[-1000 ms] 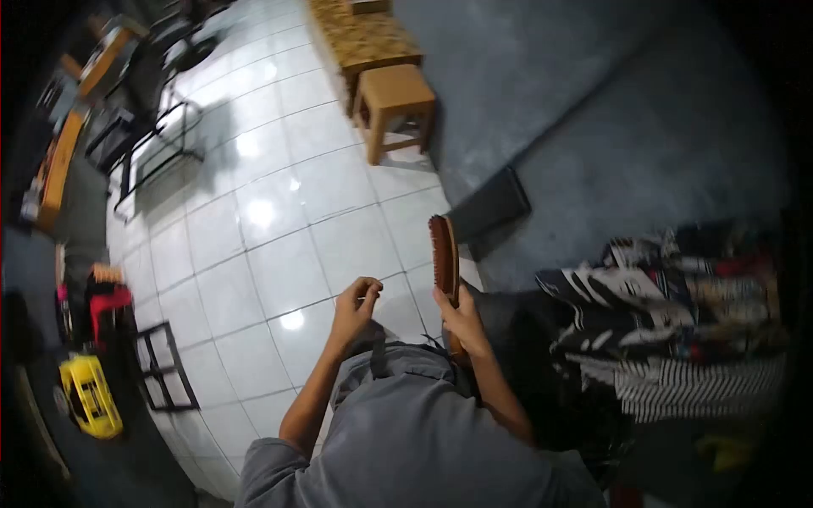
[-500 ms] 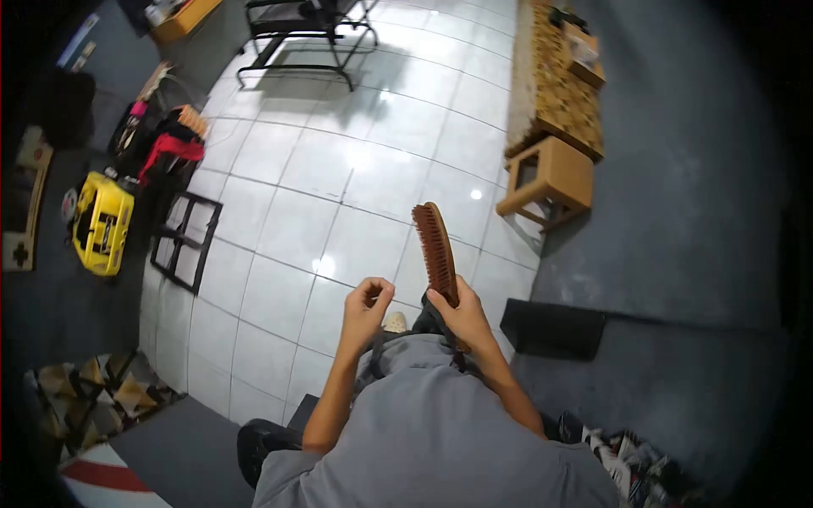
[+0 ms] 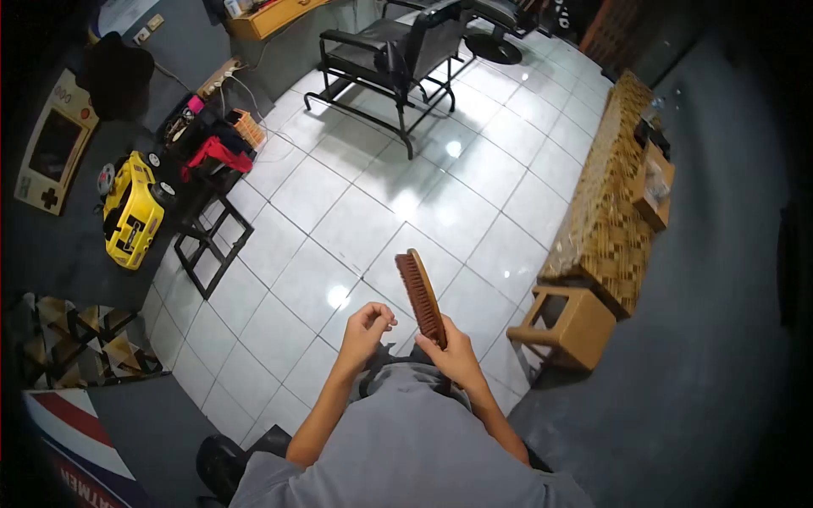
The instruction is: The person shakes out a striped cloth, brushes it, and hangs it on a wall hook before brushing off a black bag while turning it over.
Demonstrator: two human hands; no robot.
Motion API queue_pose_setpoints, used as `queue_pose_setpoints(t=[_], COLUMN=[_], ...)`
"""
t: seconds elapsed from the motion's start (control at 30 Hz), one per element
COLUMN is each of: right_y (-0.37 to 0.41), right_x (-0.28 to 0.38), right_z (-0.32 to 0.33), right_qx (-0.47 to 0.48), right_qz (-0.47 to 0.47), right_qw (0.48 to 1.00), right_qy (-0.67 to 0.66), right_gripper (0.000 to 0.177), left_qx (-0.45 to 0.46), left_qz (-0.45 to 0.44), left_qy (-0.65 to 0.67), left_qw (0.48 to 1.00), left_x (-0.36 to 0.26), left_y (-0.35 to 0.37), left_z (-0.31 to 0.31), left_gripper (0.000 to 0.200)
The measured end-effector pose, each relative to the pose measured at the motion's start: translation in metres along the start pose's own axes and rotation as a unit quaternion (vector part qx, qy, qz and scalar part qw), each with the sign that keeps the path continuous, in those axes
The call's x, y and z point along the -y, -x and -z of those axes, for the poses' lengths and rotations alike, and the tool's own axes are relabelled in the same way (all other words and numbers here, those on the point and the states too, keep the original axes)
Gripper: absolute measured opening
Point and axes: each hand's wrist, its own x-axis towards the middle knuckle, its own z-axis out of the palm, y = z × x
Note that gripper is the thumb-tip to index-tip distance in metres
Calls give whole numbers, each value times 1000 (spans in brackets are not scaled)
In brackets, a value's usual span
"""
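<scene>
My right hand [image 3: 453,354] grips the handle of a long brown wooden brush [image 3: 420,293], which stands upright with its bristles facing left. My left hand [image 3: 366,326] hovers just left of the brush handle, fingers curled and pinched together with nothing visible in them. Both hands are held over my grey-clad lap, above a white tiled floor [image 3: 373,212].
A wooden stool [image 3: 574,326] stands right of my hands beside a long woven bench [image 3: 611,203]. A black barber chair [image 3: 406,51] stands at the far end. A yellow toy car [image 3: 131,212] and a black metal rack [image 3: 212,241] sit at the left.
The view has swung across the room, bringing the barber chair and bench into sight. My hands keep the same pose, with the brush still upright in my right hand.
</scene>
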Motion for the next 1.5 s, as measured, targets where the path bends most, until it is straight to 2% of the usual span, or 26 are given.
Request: queue_pose_setpoints(t=[0.07,0.33,0.43,0.47,0.57,0.6,0.7,0.73,0.87,0.97,1.17,1.2,1.3,1.37,1.43,1.47,1.5], right_y=[-40,-229,-305,-332,-394,-417,-468,-481,-552,-604,-751,-783,-890,-948,-991,-1006,-1014], right_x=[8,52,81,84,127,124,159,173,157,163,171,176,143,138,134,139,142], right_z=[19,38,26,17,1,-5,-21,-23,-25,-34,-9,-2,5,11,12,19,25], right_qx=[20,38,32,17,33,14,-36,-37,-48,-131,-116,-93,-207,-201,-210,-154,-150], right_qz=[-17,28,39,46,-11,8,76,35,-66,49,20,-35,128,89,68,-38,-46], right_qw=[1000,997,993,995,995,994,992,998,997,988,981,983,939,948,950,973,967], right_qy=[7,64,105,83,95,105,90,49,-10,65,153,152,242,231,222,169,199], right_gripper=[46,50,49,46,37,40,32,27,25,31,60,70,77,85,82,68,53], left_qx=[-18,-132,-126,-115,-93,-90,-92,-96,-81,-81,-61,-54,-54,-71,-65,-69,-72], left_qz=[-27,18,-4,-22,-56,-62,-88,-95,-94,-92,-85,-99,-136,-184,-187,-194,-199], left_qy=[8,50,65,52,12,0,-66,-96,-145,-156,-227,-251,-338,-408,-432,-448,-466], left_qw=[999,990,990,992,994,994,990,986,982,980,968,961,930,891,880,870,859], left_x=[-7,-36,-59,-69,-115,-135,-169,-182,-221,-235,-272,-281,-306,-321,-335,-341,-345], left_y=[-31,-163,-234,-257,-314,-332,-396,-414,-475,-530,-657,-682,-770,-833,-894,-922,-945], left_z=[0,45,75,86,118,129,163,170,189,196,189,185,181,176,166,160,157], left_gripper=[7,8,7,7,7,7,8,8,9,10,15,16,25,30,40,41,43])
